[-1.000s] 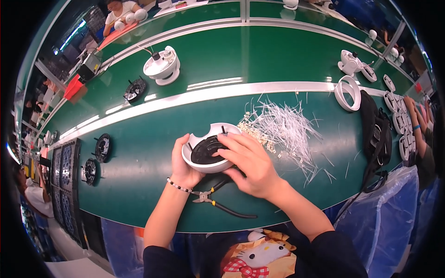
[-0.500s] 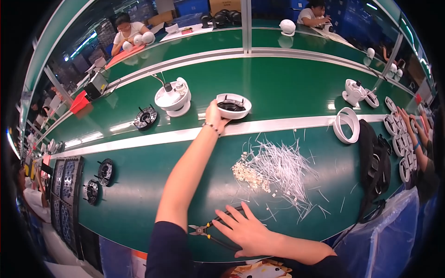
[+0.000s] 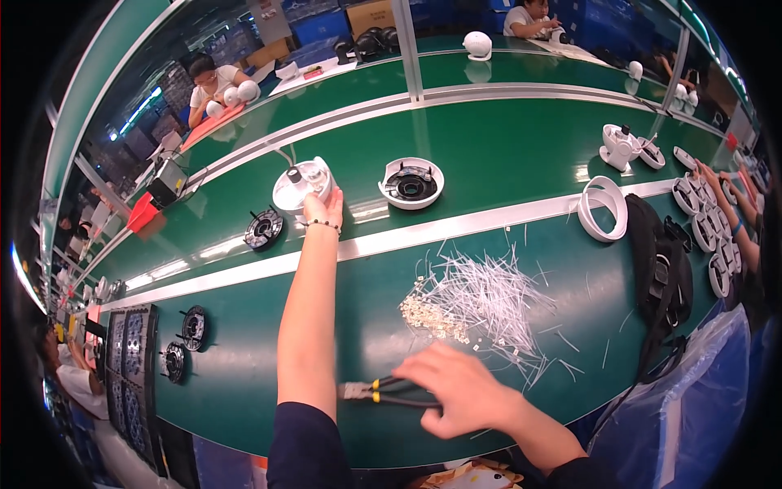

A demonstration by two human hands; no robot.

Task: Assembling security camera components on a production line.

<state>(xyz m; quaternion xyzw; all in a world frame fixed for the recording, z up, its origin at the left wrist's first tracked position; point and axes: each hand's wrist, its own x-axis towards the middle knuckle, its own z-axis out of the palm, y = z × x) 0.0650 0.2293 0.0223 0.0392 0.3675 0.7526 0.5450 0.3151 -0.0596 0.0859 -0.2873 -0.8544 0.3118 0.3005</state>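
Note:
My left hand, arm stretched far forward, is closed round the lower right side of a white round housing. A dark round part and wires stick up from that housing. Just right of it lies a white ring-shaped shell with a black round insert. A loose black round part rests to the left. Near the table's front edge, my right hand has its fingers bent over the dark handles of cutting pliers, which have yellow bands and point left.
White cut strips and small cream connectors lie heaped mid-table. Black round parts sit beside a black tray at left. To the right are a white ring, a black bag and another person's hands.
My left hand has let go of the white shell with the black insert and moved left to the white housing. My right hand has gone from lying spread to gripping the cutting pliers.

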